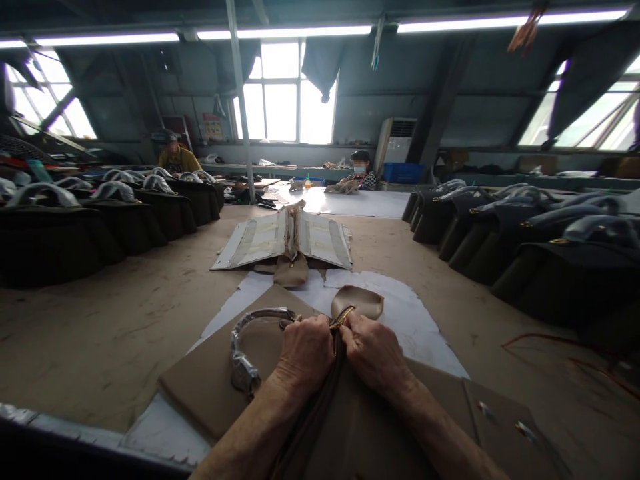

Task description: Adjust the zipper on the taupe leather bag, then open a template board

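The worktop (pixel 105 333) carries a tan leather bag (pixel 210 387) lying on white paper (pixel 415 340), with a plastic-wrapped handle (pixel 245 350) at the bag's left. The left hand (pixel 305 350) and right hand (pixel 373 353) sit close together, both clamped on the gold zip (pixel 341 319). Caution: uneven pull between the hands may twist the zip; excessive grip pressure may crease the leather.

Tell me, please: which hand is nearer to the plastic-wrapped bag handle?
Left. The left hand is beside the plastic-wrapped bag handle; the right hand is farther, beyond the left hand.
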Tool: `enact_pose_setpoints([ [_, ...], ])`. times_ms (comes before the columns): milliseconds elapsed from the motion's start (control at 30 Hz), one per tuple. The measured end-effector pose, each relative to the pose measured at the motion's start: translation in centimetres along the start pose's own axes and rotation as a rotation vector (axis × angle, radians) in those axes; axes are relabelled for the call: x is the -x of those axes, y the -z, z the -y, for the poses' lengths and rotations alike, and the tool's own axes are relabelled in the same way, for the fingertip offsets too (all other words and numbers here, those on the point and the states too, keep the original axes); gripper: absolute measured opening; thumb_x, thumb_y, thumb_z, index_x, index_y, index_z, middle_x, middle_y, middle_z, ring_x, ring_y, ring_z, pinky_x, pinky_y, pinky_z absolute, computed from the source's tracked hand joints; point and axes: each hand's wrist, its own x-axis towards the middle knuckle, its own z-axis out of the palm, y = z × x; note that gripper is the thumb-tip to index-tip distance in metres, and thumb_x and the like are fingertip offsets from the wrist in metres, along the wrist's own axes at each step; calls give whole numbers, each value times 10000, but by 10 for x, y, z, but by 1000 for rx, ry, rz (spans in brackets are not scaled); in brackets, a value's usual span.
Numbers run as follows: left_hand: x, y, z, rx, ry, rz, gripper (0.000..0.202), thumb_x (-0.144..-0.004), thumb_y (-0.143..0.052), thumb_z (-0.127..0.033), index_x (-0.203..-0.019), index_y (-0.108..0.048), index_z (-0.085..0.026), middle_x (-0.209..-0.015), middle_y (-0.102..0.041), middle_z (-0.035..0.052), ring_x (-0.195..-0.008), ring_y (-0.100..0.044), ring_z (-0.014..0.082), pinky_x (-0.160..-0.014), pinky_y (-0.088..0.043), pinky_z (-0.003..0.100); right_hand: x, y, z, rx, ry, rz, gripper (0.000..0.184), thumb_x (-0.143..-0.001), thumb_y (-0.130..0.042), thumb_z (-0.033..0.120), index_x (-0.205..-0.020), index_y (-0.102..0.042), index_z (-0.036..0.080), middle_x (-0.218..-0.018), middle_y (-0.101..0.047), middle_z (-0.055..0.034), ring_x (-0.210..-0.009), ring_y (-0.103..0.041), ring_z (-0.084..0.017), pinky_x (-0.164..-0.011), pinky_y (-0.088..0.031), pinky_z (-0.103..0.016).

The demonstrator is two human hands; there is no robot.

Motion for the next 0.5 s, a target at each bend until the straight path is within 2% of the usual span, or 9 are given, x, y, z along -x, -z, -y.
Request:
enact_pose_setpoints([
  [100,-1,-4,3,-2,4,-39,246,-813,-355,-208,-781,-590,-146,-794,-657,104,-782,-627,232,-632,-406,302,1,0,2,65,20,16,129,-851,-432,141,-738,-487,170,-734,-597,-66,-668,-557,-211,-578,-270,-302],
  [267,0,-6,4,14,19,-65,250,-817,-356,-221,-775,-590,-145,-774,-656,114,-762,-629,232,-623,-409,305,5,5,3,55,78,22,169,-865,-458,140,-705,-495,178,-785,-599,-33,-734,-555,-169,-637,-312,-264],
  [400,-1,-5,4,36,21,-70,244,-808,-363,-219,-773,-590,-139,-786,-658,125,-767,-629,244,-624,-405,310,5,4,-1,13,101,29,194,-850,-479,126,-664,-486,180,-728,-598,-9,-676,-546,-134,-619,-324,-233],
  [500,-3,-4,6,74,2,-65,234,-799,-395,-249,-748,-595,-140,-770,-660,127,-758,-626,233,-625,-394,299,4,1,-4,3,74,3,200,-841,-475,134,-646,-483,180,-688,-592,-20,-628,-531,-150,-577,-304,-257],
])
